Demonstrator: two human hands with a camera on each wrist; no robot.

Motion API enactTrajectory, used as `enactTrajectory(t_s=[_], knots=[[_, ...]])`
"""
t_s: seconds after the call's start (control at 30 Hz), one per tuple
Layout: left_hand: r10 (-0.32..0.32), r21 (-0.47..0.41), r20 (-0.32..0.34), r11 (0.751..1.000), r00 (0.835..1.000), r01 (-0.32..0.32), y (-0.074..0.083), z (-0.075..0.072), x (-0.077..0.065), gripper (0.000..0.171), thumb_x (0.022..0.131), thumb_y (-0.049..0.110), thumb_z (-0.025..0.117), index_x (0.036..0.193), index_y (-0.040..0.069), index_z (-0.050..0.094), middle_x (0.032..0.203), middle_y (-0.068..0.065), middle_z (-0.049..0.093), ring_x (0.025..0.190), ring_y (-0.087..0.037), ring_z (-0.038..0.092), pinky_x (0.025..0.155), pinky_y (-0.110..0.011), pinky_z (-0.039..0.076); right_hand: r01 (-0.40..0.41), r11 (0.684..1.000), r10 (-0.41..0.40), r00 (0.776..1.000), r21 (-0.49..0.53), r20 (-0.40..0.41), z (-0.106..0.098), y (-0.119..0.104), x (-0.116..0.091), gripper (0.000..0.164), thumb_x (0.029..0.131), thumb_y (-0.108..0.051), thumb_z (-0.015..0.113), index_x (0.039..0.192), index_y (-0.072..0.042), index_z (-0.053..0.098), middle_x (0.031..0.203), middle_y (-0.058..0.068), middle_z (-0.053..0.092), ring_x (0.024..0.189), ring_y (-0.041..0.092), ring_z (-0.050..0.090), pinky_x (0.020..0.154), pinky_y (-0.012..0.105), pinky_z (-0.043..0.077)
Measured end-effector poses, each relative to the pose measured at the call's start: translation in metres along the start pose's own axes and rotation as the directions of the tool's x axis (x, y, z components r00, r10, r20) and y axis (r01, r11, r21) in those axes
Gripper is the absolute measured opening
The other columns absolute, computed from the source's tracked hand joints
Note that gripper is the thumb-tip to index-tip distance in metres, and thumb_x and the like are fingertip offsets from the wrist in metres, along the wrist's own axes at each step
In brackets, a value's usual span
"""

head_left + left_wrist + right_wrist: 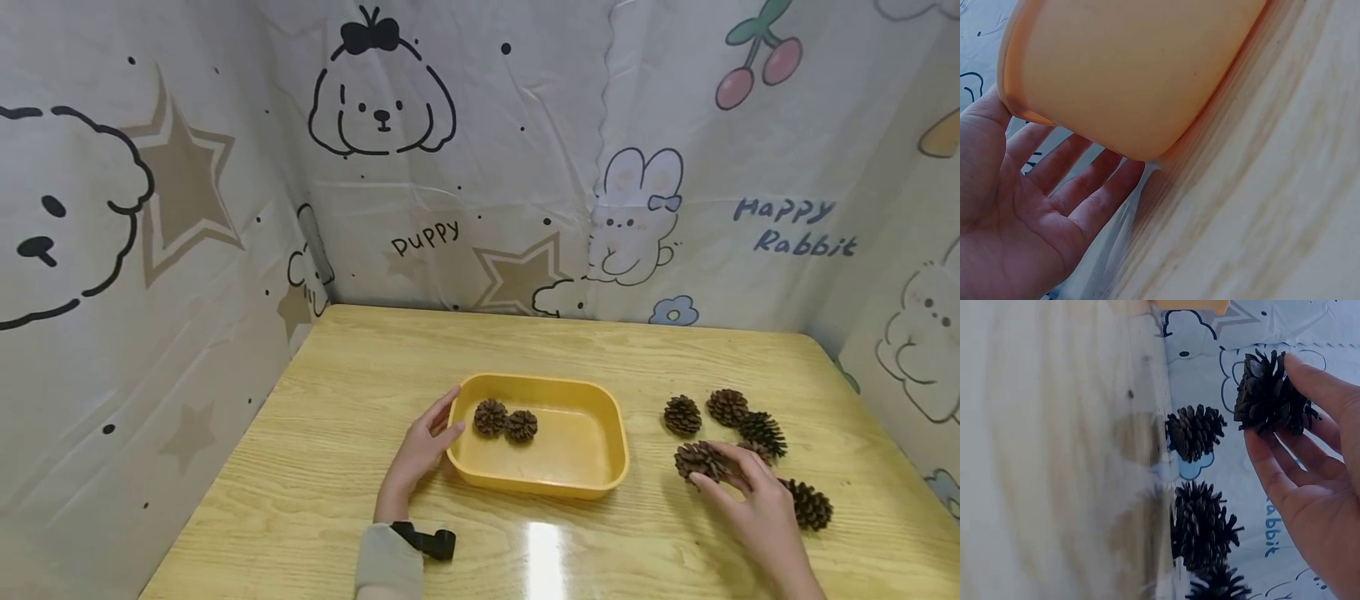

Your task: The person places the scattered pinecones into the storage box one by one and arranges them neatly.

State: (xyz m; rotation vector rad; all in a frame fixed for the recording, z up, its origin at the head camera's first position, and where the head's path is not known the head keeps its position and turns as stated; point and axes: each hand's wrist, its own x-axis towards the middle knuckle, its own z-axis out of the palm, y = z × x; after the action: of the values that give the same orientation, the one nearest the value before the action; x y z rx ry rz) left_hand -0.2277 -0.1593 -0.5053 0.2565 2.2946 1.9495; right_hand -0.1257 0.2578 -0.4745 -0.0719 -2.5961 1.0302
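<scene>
My right hand (757, 496) pinches a brown pine cone (699, 461) between thumb and fingers. In the right wrist view that pine cone (1269, 394) is held up above the table. A yellow plastic tray (536, 487) stands mid-table with two pine cones, one (491, 417) beside the other (521, 426), at its left end. My left hand (418, 450) holds the tray's left end, thumb at the rim and fingers along the outside. The left wrist view shows the fingers (1094, 200) partly hidden behind the tray wall (1141, 69).
Several pine cones lie on the table's right side: one (682, 415) nearest the tray, others (727, 407) behind my right hand, and another (810, 505) to its right. The wood-grain table (315, 467) is enclosed by printed cloth (480, 167) at the back and sides.
</scene>
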Motion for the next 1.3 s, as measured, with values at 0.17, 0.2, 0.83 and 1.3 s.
enactTrajectory(t_s=[0.17, 0.2, 0.83, 1.3], knots=[[-0.004, 0.007, -0.001, 1.0, 1.0, 0.004, 0.0, 0.0, -0.001, 0.058, 0.098, 0.012, 0.058, 0.152, 0.018, 0.038, 0.16, -0.01, 0.033, 0.148, -0.032, 0.032, 0.123, -0.048, 0.027, 0.086, 0.996, -0.084, 0.995, 0.028, -0.045, 0.006, -0.006, 0.005, 0.049, 0.084, -0.017, 0.078, 0.128, -0.003, 0.061, 0.117, 0.001, 0.059, 0.099, -0.031, 0.038, 0.079, -0.007, 0.043], [-0.004, 0.005, -0.003, 1.0, 1.0, 0.004, 0.0, 0.0, -0.001, 0.058, 0.098, 0.011, 0.058, 0.152, 0.018, 0.038, 0.16, -0.01, 0.033, 0.147, -0.032, 0.032, 0.123, -0.048, 0.027, 0.1, 0.994, -0.098, 0.994, 0.034, -0.053, 0.007, -0.007, 0.006, 0.049, 0.083, -0.015, 0.078, 0.128, -0.003, 0.061, 0.117, -0.005, 0.058, 0.1, -0.031, 0.039, 0.08, -0.007, 0.044], [-0.005, -0.025, -0.015, 1.0, 1.0, 0.005, 0.001, 0.0, -0.001, 0.058, 0.097, 0.009, 0.059, 0.151, 0.016, 0.039, 0.159, -0.01, 0.035, 0.147, -0.031, 0.034, 0.123, -0.046, 0.027, 0.27, 0.955, -0.267, 0.963, 0.126, -0.044, 0.03, -0.039, 0.03, 0.051, 0.08, -0.001, 0.078, 0.127, 0.0, 0.06, 0.12, 0.016, 0.061, 0.103, -0.027, 0.044, 0.085, -0.006, 0.043], [0.001, -0.027, -0.003, 1.0, 1.0, -0.002, -0.002, -0.001, 0.0, 0.058, 0.097, 0.01, 0.059, 0.152, 0.017, 0.039, 0.159, -0.011, 0.034, 0.147, -0.033, 0.034, 0.123, -0.048, 0.028, 0.299, 0.947, -0.304, 0.952, 0.118, 0.023, 0.052, -0.052, 0.046, 0.049, 0.081, -0.008, 0.078, 0.126, -0.002, 0.061, 0.12, 0.014, 0.062, 0.107, -0.027, 0.038, 0.084, -0.006, 0.042]])
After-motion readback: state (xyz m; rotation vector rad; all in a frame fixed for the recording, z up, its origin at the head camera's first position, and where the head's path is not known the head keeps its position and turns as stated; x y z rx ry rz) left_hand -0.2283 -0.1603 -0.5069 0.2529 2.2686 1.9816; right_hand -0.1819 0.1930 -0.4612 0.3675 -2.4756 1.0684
